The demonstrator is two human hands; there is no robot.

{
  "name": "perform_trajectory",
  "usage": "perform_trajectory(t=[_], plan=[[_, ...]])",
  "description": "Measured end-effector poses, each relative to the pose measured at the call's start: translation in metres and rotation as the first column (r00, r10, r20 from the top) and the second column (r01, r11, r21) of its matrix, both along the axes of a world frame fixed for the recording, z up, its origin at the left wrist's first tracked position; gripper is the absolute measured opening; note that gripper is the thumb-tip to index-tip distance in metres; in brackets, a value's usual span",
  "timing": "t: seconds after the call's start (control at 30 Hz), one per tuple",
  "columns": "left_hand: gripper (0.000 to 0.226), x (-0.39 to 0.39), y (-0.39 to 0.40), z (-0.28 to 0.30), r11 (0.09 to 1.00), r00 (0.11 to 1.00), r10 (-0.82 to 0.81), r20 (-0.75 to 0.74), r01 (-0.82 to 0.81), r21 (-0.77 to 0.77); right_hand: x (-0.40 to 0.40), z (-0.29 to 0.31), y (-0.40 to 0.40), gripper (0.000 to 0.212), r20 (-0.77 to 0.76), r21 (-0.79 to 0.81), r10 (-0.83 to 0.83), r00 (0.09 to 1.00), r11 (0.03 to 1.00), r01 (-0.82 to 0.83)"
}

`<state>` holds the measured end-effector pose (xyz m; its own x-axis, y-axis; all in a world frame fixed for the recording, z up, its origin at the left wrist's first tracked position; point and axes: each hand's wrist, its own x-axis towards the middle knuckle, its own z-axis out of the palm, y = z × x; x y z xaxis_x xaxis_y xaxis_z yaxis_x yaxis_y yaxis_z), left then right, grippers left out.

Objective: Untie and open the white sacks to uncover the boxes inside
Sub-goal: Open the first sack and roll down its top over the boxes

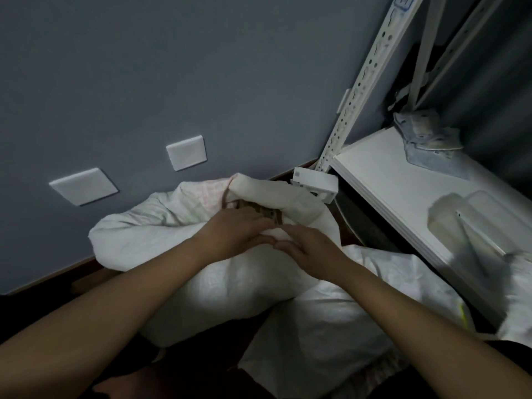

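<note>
Near sack (316, 335): woven white plastic, crinkled, slumped on the floor, not yet touched. Behind it the far sack (201, 272), same weave, bulging, neck bunched toward the wall. Left hand (239, 228) and right hand (308, 249) lie on that neck, fingers loosely curled at a brownish cord (267, 213); actual grip unclear. Judging: untying step, knot still on. Next: pinch a loop, pull slack. No boxes visible. White shelf (383, 180) at right, grey wall (201, 67) behind.

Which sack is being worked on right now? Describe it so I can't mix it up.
Start at the grey wall with two white plates. The white sack lies against its base, both hands on it. Unlike the nearer sack, its bunched neck has a brownish cord wound around it.
</note>
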<state>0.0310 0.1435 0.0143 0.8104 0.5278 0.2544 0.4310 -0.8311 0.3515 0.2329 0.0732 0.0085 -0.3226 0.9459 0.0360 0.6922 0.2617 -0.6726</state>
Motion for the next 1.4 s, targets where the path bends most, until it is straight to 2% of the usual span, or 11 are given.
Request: perform_trajectory(t=[0.17, 0.4, 0.47, 0.53, 0.63, 0.7, 0.87, 1.0, 1.1, 1.23, 1.4], plan=[[0.041, -0.015, 0.003, 0.009, 0.825, 0.991, 0.061, -0.123, -0.119, -0.552, -0.002, -0.006, -0.003, 0.032, 0.282, 0.470, -0.108, 0.953, 0.882, -0.039], [0.030, -0.005, -0.003, 0.021, 0.697, 0.957, -0.066, -0.281, -0.157, -0.699, -0.001, -0.018, -0.018, 0.027, 0.580, 0.698, -0.202, 0.789, 0.623, -0.354], [0.017, -0.003, -0.003, 0.018, 0.715, 0.954, -0.067, -0.292, -0.158, -0.681, 0.003, -0.021, -0.021, 0.032, 0.574, 0.668, -0.147, 0.806, 0.653, -0.357], [0.012, -0.002, -0.011, 0.021, 0.793, 0.965, -0.048, -0.257, -0.120, -0.598, 0.004, -0.015, -0.024, 0.044, 0.437, 0.450, 0.000, 0.900, 0.866, -0.218], [0.047, -0.003, -0.020, 0.013, 0.944, 0.984, -0.047, -0.169, -0.012, -0.330, -0.005, -0.003, -0.027, 0.059, 0.051, -0.085, -0.044, 0.998, 0.995, 0.048], [0.062, -0.001, -0.023, 0.010, 0.964, 0.978, -0.097, -0.185, 0.045, -0.264, -0.011, -0.005, -0.026, 0.046, -0.002, -0.114, -0.099, 0.995, 0.989, 0.098], [0.048, -0.017, -0.016, 0.010, 0.837, 0.977, 0.025, -0.213, -0.138, -0.530, -0.020, -0.010, -0.033, 0.040, 0.006, 0.271, -0.196, 0.981, 0.944, 0.187], [0.026, -0.022, -0.018, 0.004, 0.767, 0.984, 0.050, -0.169, -0.146, -0.625, -0.020, -0.025, -0.037, 0.018, 0.355, 0.662, -0.211, 0.911, 0.744, -0.086], [0.029, -0.022, -0.023, -0.003, 0.892, 0.996, 0.043, -0.083, -0.076, -0.445, -0.015, -0.028, -0.039, 0.021, 0.439, 0.592, -0.156, 0.885, 0.791, -0.155], [0.024, -0.016, -0.031, -0.008, 0.996, 0.988, -0.063, -0.140, 0.071, 0.050, -0.030, -0.010, -0.046, 0.048, 0.071, -0.033, -0.139, 0.988, 0.989, 0.141], [0.033, -0.023, -0.047, -0.012, 0.958, 0.980, 0.199, -0.009, -0.192, 0.211, -0.045, -0.017, -0.045, 0.009, -0.145, -0.162, -0.290, 0.946, 0.950, 0.267]])
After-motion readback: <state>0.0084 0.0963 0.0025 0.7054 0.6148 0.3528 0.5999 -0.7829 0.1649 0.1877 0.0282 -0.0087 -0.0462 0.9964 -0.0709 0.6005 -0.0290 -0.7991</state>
